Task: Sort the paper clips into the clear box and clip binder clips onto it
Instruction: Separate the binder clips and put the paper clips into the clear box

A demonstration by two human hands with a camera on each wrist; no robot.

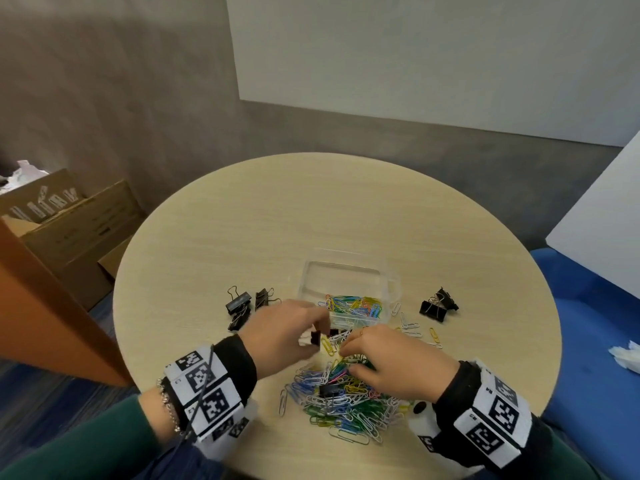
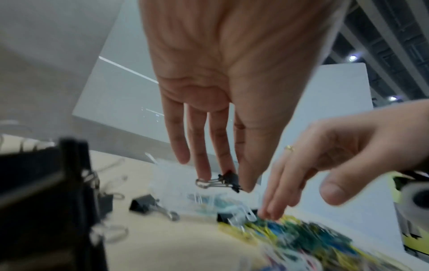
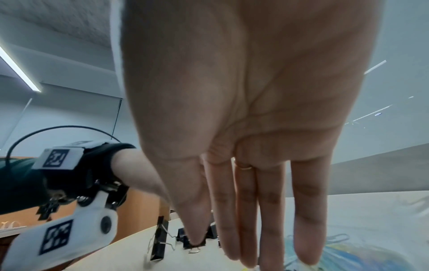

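The clear box (image 1: 388, 289) stands open at mid-table with coloured paper clips (image 1: 360, 304) inside. A big pile of paper clips (image 1: 343, 400) lies in front of it, with one black binder clip (image 1: 329, 389) among them. My left hand (image 1: 317, 329) is at the box's near-left corner and pinches a small black binder clip (image 2: 228, 180) between thumb and fingers. My right hand (image 1: 349, 355) reaches down on the pile's far edge with straight fingers (image 3: 246, 238), thumb apart, holding nothing. Whether the dark clips at the box's front wall are fixed to it is unclear.
Loose black binder clips lie left of the box (image 1: 240, 308) and to its right (image 1: 438, 304). A few stray paper clips (image 1: 412, 329) lie right of the box. The round table (image 1: 263, 220) has a cardboard box (image 1: 79, 230) beyond its left edge.
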